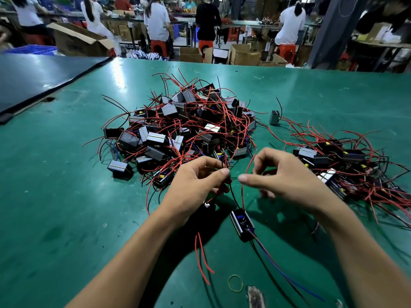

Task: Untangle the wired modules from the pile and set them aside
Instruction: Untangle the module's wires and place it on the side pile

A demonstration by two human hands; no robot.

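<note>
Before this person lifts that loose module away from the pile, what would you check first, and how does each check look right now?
1. Left hand grips the wires: ok, pinched at the fingertips.
2. Right hand holds a wire: cannot tell, a red wire runs by its fingers.
3. Module clear of the big pile: ok, it sits apart, nearer the person.
4. Its wires free of the pile: cannot tell, strands overlap near the hands.
5. Room at the set-aside pile: ok, bare table around it.
</note>
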